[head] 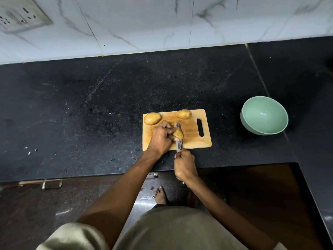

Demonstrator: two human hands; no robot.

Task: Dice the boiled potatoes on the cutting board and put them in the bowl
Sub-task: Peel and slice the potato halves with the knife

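Potato (178,133) pinned under my left hand (161,137), likely soft and slippery. My right hand (184,166) grips the knife (179,143), so fingers stay back.

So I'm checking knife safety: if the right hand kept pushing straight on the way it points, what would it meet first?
Probably the held potato, with the left hand's fingers right beside the knife; depth is unclear.

A black speckled stone countertop (108,105) runs along a wall of white marble-veined tiles (162,22), with a seam (255,69) in the stone at right. A white switch-and-socket plate (19,15) sits at the upper left of the wall. Below the counter edge, a dark, glossy floor (54,204) catches reflected light.
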